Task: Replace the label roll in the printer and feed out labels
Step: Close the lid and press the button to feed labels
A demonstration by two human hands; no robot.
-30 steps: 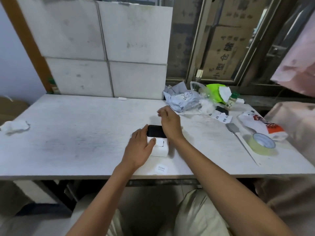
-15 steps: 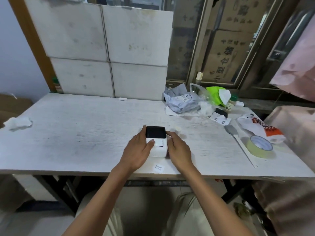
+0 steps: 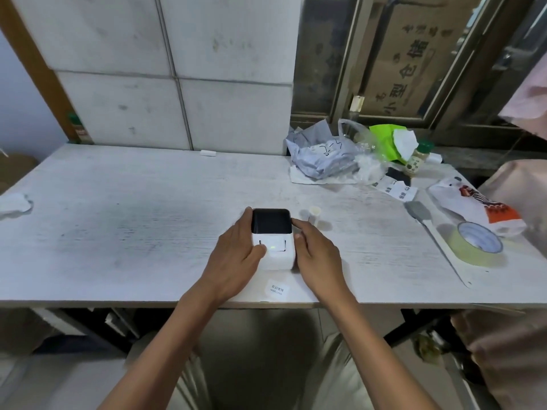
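Observation:
A small white label printer with a closed black lid sits near the table's front edge, and a green light glows on its front panel. My left hand wraps its left side, thumb resting on the front panel beside the light. My right hand holds its right side with the fingers against the casing. A small white roll core stands just right of the printer. One printed label lies flat on the table in front of the printer.
The white table carries crumpled bags, a green packet, a small bottle, a tape roll, a brush and a snack bag at right. A crumpled tissue lies far left. Foam boards stand behind.
My right hand came off the top of the lid and dropped to the printer's right side. The left hand stayed on the left side, and a green light now shows.

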